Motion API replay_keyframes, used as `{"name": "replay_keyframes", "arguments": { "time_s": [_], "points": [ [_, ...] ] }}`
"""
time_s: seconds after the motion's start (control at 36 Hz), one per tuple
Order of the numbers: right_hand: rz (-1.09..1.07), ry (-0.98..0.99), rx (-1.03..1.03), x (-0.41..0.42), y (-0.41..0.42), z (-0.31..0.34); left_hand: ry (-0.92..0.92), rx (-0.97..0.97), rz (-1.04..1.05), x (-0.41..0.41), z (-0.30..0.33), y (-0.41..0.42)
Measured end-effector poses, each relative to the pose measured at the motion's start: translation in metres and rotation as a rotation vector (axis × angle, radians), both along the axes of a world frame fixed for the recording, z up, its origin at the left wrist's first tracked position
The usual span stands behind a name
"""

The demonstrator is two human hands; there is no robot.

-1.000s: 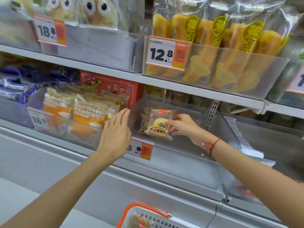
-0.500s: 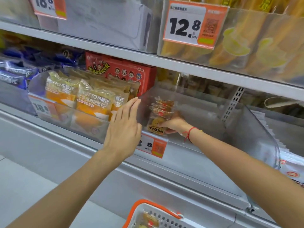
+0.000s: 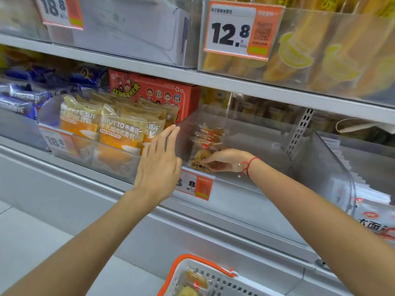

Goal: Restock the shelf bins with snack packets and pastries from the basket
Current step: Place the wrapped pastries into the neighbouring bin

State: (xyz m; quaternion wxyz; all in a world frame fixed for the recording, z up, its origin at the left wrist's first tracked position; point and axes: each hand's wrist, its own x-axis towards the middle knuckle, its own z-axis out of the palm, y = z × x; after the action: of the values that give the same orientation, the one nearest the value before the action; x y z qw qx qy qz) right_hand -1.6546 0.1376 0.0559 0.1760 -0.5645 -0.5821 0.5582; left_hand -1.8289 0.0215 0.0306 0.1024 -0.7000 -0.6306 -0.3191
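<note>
We see a clear plastic bin (image 3: 267, 133), smooth and slightly hazy, its walls catching soft glare. Inside it the pastry packets (image 3: 208, 144) are glossy transparent film, crinkled. Left of the bin, the bread bags (image 3: 119, 129) have shiny wrinkled film too. Behind those, the red box (image 3: 158, 95) looks like matt printed card. The shelf (image 3: 245, 86) above the bin is smooth grey painted metal. Below the bin, the basket (image 3: 215, 283) is white perforated plastic with a glossy orange rim. A red cord (image 3: 249, 165) circles our wrist.
</note>
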Motion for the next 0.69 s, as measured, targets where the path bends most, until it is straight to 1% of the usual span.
{"name": "replay_keyframes", "arguments": {
  "time_s": [0.06,0.11,0.17,0.22,0.28,0.33,0.39,0.44,0.5,0.56,0.64,0.69],
  "points": [
    [0.005,-0.005,-0.027,0.008,-0.007,0.003,0.014,-0.013,0.008,0.001,0.001,-0.001],
    [0.012,-0.076,0.001,0.018,-0.014,0.009,0.032,-0.021,0.026,0.002,0.004,-0.004],
    [0.011,-0.186,0.099,0.025,-0.027,0.018,0.055,-0.028,0.050,0.003,0.007,-0.006],
    [-0.020,-0.236,0.213,0.030,-0.042,0.026,0.065,-0.013,0.054,0.004,0.010,-0.009],
    [-0.049,-0.259,0.375,0.034,-0.061,0.030,0.075,0.050,0.020,0.006,0.014,-0.015],
    [-0.062,-0.257,0.596,0.037,-0.083,0.033,0.088,0.134,-0.037,0.009,0.017,-0.027],
    [-0.076,-0.220,0.796,0.041,-0.110,0.032,0.091,0.194,-0.090,0.013,0.020,-0.045],
    [-0.067,-0.154,0.941,0.044,-0.136,0.026,0.078,0.208,-0.135,0.017,0.019,-0.065],
    [-0.018,-0.114,0.996,0.048,-0.159,0.012,0.029,0.133,-0.150,0.023,0.014,-0.081],
    [0.019,-0.100,0.970,0.051,-0.178,-0.011,0.009,-0.043,-0.123,0.027,0.005,-0.089],
    [0.016,-0.119,0.872,0.058,-0.196,-0.057,0.139,-0.312,-0.078,0.028,-0.021,-0.093],
    [0.030,-0.149,0.727,0.063,-0.203,-0.088,0.246,-0.492,-0.068,0.028,-0.041,-0.096]
  ]
}}
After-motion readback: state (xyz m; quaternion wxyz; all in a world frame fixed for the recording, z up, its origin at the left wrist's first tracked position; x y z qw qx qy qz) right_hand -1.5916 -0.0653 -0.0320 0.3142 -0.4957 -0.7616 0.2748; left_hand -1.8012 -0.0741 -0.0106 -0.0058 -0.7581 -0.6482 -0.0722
